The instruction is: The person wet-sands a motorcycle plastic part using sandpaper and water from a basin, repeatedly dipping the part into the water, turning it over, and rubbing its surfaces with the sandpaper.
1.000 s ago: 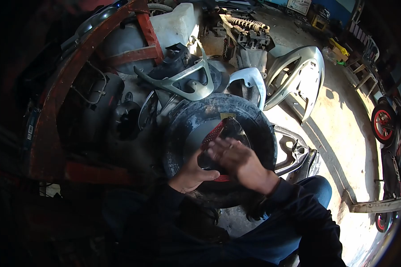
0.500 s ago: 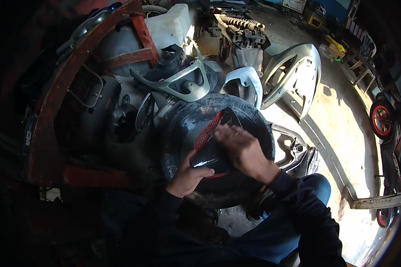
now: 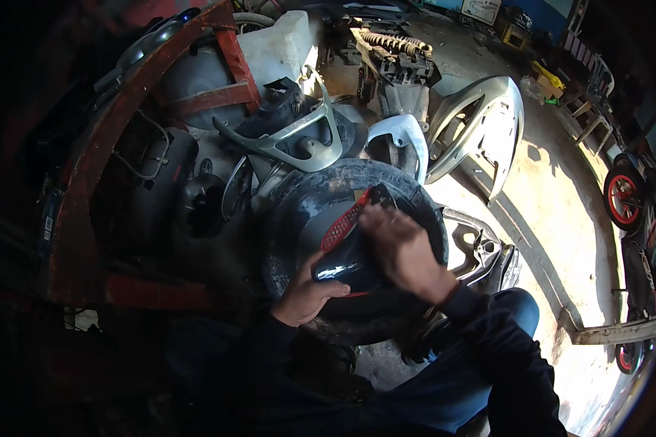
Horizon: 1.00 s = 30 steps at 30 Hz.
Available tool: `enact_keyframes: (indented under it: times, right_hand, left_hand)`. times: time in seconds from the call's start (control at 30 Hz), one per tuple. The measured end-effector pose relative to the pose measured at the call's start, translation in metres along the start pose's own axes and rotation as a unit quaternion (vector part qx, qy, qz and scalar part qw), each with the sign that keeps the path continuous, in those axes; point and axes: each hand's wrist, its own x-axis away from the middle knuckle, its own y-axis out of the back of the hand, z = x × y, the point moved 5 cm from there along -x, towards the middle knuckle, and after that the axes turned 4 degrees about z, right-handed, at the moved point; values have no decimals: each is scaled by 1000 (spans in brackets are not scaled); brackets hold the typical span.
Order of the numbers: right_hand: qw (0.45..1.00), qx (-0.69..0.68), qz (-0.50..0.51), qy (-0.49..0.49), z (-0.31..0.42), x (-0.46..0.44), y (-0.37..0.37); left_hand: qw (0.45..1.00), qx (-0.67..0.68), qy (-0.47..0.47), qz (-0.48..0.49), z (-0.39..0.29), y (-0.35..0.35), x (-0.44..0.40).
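Observation:
My left hand (image 3: pixel 304 294) grips the near left edge of a glossy black motorcycle panel (image 3: pixel 340 267), its thumb lying over the surface. A red perforated strip (image 3: pixel 340 228) runs along the panel's left side. Over the panel's upper right part is my right hand (image 3: pixel 401 247), fingers curled down and somewhat blurred; anything inside them is hidden. A small tan patch shows just beyond the strip's upper end. Beneath the panel stands a round black tub (image 3: pixel 288 211), its inside wet and shiny.
Silver-green fairing pieces (image 3: pixel 317 138) lie behind the tub, and a larger fairing (image 3: pixel 506 109) stands at right. A red metal frame (image 3: pixel 87 167) rises on the left. A motorcycle wheel (image 3: pixel 623 193) is at far right, with a wooden plank (image 3: pixel 619 332) below it.
My right hand has shifted slightly right and down over the panel. The panel appears slightly lower, and my left hand keeps its grip.

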Motion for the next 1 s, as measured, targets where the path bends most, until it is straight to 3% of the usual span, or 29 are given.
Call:
enact_keyframes:
  times: [0.03, 0.1, 0.2, 0.23, 0.33, 0.37, 0.43, 0.5, 0.6, 0.7, 0.73, 0.83, 0.97, 1.0]
  right_hand:
    - [998, -19, -9, 64, 33, 5, 0]
    - [994, -37, 17, 103, 46, 9, -1]
    - [999, 1, 15, -46, -23, -4, 7]
    - [999, 3, 14, -46, -12, 1, 4]
    - [996, -13, 33, 79, 44, 18, -5]
    - [996, -14, 34, 77, 30, 14, -4]
    - [999, -1, 20, -25, -17, 2, 4]
    - [1000, 11, -2, -24, 1, 11, -3]
    - [997, -3, 22, 72, 33, 21, -6]
    - [998, 47, 49, -17, -26, 10, -11]
    - [997, 63, 32, -28, -7, 11, -12]
    - [994, 49, 38, 94, 45, 28, -12]
    - [999, 24, 12, -36, -16, 8, -9]
    - [1000, 15, -7, -16, 10, 10, -7]
  left_hand:
    - [1000, 19, -13, 6, 6, 4, -2]
    - [999, 42, -22, 9, 9, 4, -1]
    - [1000, 10, -17, -3, -1, -5, 0]
    - [1000, 9, -17, -1, -1, -3, 1]
    - [999, 31, -27, -4, 2, 8, 2]
    - [999, 32, -24, -5, 2, 8, 3]
    - [1000, -6, -7, -13, -3, 1, 5]
    - [1000, -4, 2, -15, -5, -1, 5]
    - [999, 32, -22, -8, 3, 7, 6]
    - [999, -8, -8, -47, 1, 6, 7]
    - [1000, -1, -4, -18, 1, 8, 5]
    - [999, 17, -26, -12, 0, 7, 9]
    - [1000, -14, -6, -27, 0, 4, 7]
    - [999, -7, -14, -28, 5, 14, 4]
